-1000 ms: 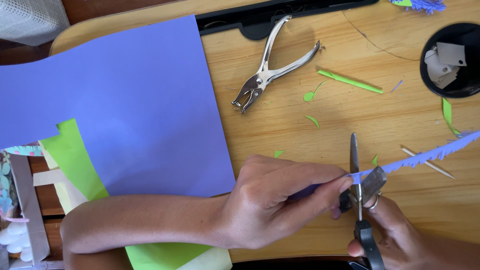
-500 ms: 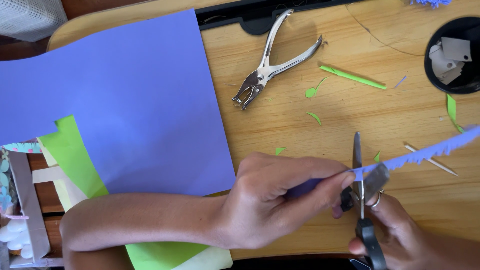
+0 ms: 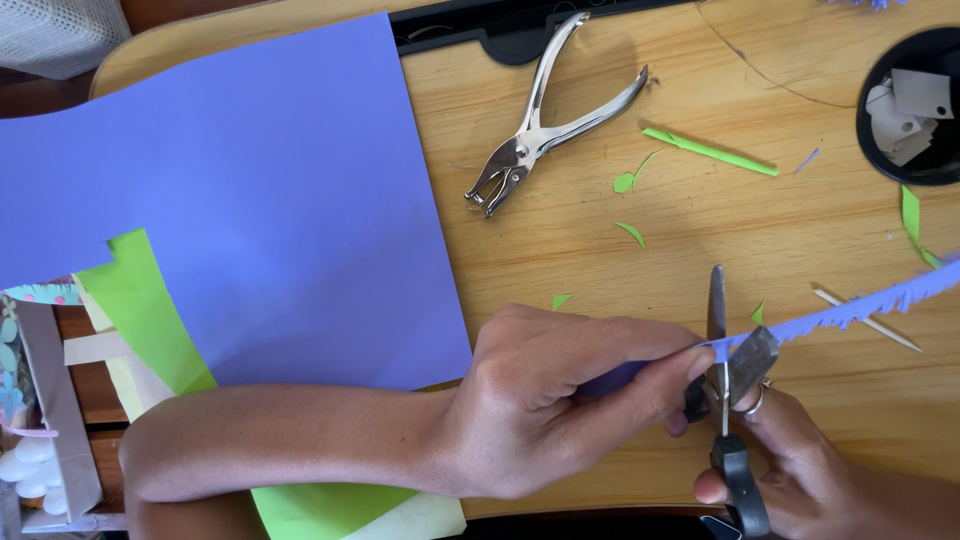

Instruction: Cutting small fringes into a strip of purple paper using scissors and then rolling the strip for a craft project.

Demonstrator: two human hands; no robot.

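Observation:
My left hand (image 3: 560,395) pinches one end of a thin purple paper strip (image 3: 860,308) whose edge is cut into a fringe; the strip runs to the right edge of the view. My right hand (image 3: 800,470) grips black-handled scissors (image 3: 722,345), blades pointing away from me and partly apart across the strip beside my left fingertips. Both hands hover over the near edge of the wooden table (image 3: 700,250).
A large purple paper sheet (image 3: 250,210) covers the table's left half, over green paper (image 3: 140,310). A metal hole punch (image 3: 545,120) lies at the back. Green scraps (image 3: 710,152), a thin wooden stick (image 3: 868,320) and a black round container (image 3: 915,105) of paper pieces lie to the right.
The hands, strip and scissors stay in nearly the same spot; the scissor blades remain across the strip, with only small shifts.

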